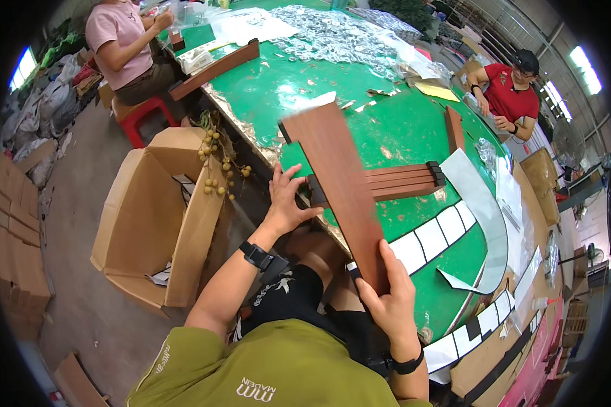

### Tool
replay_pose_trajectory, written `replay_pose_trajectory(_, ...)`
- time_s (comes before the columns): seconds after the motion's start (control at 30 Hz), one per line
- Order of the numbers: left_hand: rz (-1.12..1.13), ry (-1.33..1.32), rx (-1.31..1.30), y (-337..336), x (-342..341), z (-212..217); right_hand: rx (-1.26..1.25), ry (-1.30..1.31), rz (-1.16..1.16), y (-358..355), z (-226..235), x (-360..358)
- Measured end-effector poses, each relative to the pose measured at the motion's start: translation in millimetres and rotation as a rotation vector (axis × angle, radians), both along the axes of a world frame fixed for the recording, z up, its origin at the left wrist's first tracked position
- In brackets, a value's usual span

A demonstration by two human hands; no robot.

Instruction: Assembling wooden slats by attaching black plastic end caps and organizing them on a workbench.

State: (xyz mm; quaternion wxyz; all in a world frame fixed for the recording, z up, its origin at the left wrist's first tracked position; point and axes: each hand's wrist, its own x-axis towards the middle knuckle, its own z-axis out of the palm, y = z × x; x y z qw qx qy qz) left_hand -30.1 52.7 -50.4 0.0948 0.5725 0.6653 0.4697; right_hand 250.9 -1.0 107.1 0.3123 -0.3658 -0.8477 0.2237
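Note:
My right hand [392, 298] is closed on the near end of a flat reddish-brown wooden board [339, 183]. The board is raised and tilted over the table's near edge, its far end slightly blurred. My left hand [288, 200] has its fingers spread, with thumb and fingers on either side of the near end of a stack of brown wooden strips [404, 182]. Whether it touches the stack I cannot tell. Black pieces cap the stack's ends, and the raised board hides part of it.
The green table [400, 149] carries a heap of small clear packets [339, 37], brown boards [217, 68] and white label strips [424, 244]. An open cardboard box [142, 224] stands at left, round fruit [214, 149] hanging beside it. Two people sit at the table's far left and right.

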Motion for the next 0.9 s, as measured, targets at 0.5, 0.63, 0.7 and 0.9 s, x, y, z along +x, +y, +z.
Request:
replay_pose_trajectory(0.5,0.147,0.109,0.102,-17,27,1,-0.359,0.446,-0.236,14,-27,59)
replay_pose_trajectory(0.63,0.183,0.125,0.168,-24,33,-5,-0.477,0.477,-0.319,0,-21,70)
replay_pose_trajectory(0.7,0.212,0.155,0.169,-19,26,0,-0.464,0.498,-0.363,-1,-27,72)
replay_pose_trajectory(0.9,0.248,0.179,0.288,-18,-4,-2,-0.478,0.753,-0.392,21,-11,64)
